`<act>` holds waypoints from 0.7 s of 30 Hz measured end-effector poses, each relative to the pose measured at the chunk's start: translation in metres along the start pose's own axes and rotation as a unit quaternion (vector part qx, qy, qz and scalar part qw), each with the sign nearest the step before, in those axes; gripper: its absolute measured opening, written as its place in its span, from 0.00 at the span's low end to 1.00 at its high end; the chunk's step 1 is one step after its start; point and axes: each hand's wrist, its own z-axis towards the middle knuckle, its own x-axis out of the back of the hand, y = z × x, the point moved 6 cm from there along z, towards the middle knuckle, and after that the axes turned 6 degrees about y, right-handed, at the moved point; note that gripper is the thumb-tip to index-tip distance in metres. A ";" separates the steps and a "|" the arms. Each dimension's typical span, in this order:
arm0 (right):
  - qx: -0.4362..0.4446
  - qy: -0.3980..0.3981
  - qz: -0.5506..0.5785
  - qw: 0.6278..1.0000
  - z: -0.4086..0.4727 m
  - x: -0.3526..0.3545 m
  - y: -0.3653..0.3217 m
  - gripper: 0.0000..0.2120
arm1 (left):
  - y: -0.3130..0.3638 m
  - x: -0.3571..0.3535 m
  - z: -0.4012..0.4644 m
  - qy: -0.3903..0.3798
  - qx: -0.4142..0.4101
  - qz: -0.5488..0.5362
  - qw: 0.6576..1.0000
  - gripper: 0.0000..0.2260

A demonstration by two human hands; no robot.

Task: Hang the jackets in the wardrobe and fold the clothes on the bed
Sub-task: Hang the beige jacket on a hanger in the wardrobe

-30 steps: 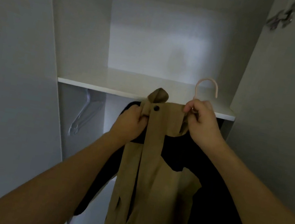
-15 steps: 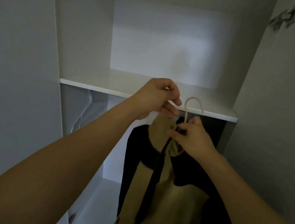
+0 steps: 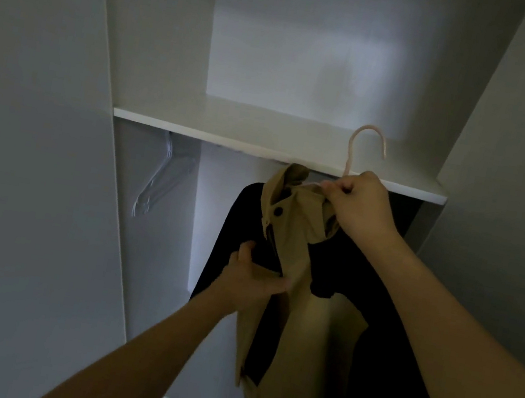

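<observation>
From the head camera, your right hand pinches the neck of the pink hanger together with the collar of the tan jacket, just below the white shelf of the wardrobe; the hook rises in front of the shelf. Your left hand grips the jacket's front edge lower down, fingers tucked behind the cloth and hidden. A dark jacket hangs behind; its top is covered. Clear hangers dangle at left, faint in the dimness. The tan jacket's hem is cut off below.
</observation>
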 end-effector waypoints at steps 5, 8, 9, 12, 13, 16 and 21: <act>-0.011 0.008 0.020 1.000 -0.001 0.008 -0.006 0.19 | 0.058 0.016 0.016 0.127 -0.159 -0.008 0.979 0.16; -0.017 0.013 0.024 0.999 -0.007 0.014 -0.006 0.23 | 0.079 0.023 0.013 0.197 -0.219 0.094 0.951 0.06; -0.029 0.001 -0.003 1.000 -0.009 0.014 -0.005 0.25 | 0.088 0.026 0.007 0.222 -0.256 0.133 0.931 0.04; -0.103 -0.073 -0.089 0.988 -0.009 0.009 0.005 0.36 | 0.112 0.032 -0.013 0.255 -0.406 0.205 0.853 0.07; -0.125 -0.093 -0.089 0.984 -0.008 0.006 0.008 0.38 | 0.117 0.033 -0.017 0.265 -0.444 0.227 0.825 0.10; -0.187 -0.125 0.010 0.974 -0.007 -0.007 0.016 0.45 | 0.127 0.034 -0.026 0.272 -0.497 0.249 0.785 0.11; -0.243 -0.159 0.076 0.954 -0.004 -0.018 0.025 0.50 | 0.126 0.041 -0.021 0.266 -0.476 0.239 0.803 0.10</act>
